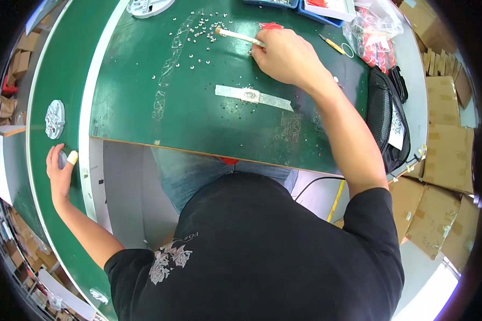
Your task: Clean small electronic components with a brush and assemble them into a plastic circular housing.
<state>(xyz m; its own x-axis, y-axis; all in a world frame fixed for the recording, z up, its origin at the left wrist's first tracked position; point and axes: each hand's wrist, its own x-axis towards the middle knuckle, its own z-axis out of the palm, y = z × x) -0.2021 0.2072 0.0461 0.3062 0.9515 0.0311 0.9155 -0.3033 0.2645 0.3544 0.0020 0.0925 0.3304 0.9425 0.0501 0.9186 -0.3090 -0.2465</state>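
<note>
My right hand (286, 56) is closed around a slim whitish stick-like tool (235, 36) with a tan end pointing left. The tool's other end is hidden in my fist, so its exact kind does not show. Around its tan end, small shiny metal pieces (201, 32) lie scattered on the green tabletop (128, 101). On the green strip at the left, my left hand (61, 168) has its thumb and fingers around a pale grey round piece (63, 159), partly covered by the hand. A yellowish cover wraps the left thumb.
Below my right hand, a strip of whitish tape (230, 92) carries tiny pieces. Blue bins (326, 20), red parts (270, 25), a yellow-handled tool (334, 47), a plastic bag (377, 32) and a black mesh pouch (383, 107) lie rightward. White round units (54, 119) rest on the left strip.
</note>
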